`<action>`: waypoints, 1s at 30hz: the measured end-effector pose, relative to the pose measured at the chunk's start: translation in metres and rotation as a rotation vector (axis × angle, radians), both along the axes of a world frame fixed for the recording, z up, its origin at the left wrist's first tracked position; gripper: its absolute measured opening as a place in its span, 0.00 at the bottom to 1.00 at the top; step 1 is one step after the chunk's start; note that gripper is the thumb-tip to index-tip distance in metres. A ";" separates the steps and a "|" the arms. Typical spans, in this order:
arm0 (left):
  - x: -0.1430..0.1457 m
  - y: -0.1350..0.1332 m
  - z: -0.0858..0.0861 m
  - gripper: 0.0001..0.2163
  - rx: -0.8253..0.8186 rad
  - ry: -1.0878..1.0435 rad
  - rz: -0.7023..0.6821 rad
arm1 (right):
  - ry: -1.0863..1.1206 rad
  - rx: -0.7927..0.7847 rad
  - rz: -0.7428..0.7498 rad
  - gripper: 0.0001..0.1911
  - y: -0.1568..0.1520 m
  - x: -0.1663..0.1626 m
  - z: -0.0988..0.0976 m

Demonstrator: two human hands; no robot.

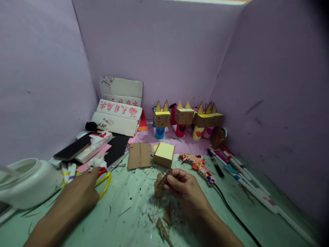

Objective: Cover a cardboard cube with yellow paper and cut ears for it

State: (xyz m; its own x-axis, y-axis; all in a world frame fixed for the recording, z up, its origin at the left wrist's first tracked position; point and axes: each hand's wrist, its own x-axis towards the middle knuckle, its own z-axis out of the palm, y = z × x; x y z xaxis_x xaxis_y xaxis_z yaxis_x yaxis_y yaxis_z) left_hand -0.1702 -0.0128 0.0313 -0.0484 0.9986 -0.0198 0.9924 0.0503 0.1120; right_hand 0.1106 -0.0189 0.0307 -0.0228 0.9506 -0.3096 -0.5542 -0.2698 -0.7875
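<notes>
My left hand [86,188] is at the handles of a pair of scissors [105,187] with yellow and red grips. Its fingers curl over the grips and are partly hidden; the blades lie slightly apart on the table, pointing away to the right. Between thumb and fingers, my right hand [183,188] pinches a small strip of corrugated cardboard [164,179]. Just behind that strip lies another brown cardboard scrap [158,192]. Beyond it are a small cardboard box [164,154] with a yellow top and a flat creased cardboard piece [140,155].
Cardboard figures [161,118] with pointed ears stand at the back. A patterned glue gun [197,164] with a black cord lies right, beside several markers [246,178]. At left are a white pot [28,185] and a phone [75,145]. Torn scraps [163,230] litter the front.
</notes>
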 end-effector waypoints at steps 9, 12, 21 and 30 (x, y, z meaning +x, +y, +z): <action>0.015 -0.019 0.034 0.25 0.326 -0.412 0.272 | 0.037 0.067 -0.026 0.21 0.001 0.001 -0.002; 0.041 -0.027 0.043 0.22 0.346 -0.644 0.215 | 0.029 0.082 -0.025 0.21 0.001 0.002 -0.001; 0.116 -0.023 0.006 0.21 0.230 -0.415 -0.530 | -0.011 0.232 -0.025 0.14 0.002 0.007 -0.005; 0.119 -0.023 -0.010 0.32 -0.040 -0.357 -0.472 | -0.144 0.328 0.018 0.10 -0.001 0.007 -0.012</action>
State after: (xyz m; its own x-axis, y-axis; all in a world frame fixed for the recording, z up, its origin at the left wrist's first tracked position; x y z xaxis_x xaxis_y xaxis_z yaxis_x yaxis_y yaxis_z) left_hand -0.0514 -0.0362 0.0209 0.4174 0.9087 0.0085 0.8099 -0.3762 0.4501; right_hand 0.1179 -0.0203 0.0188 -0.0189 0.9998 0.0110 -0.4288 0.0018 -0.9034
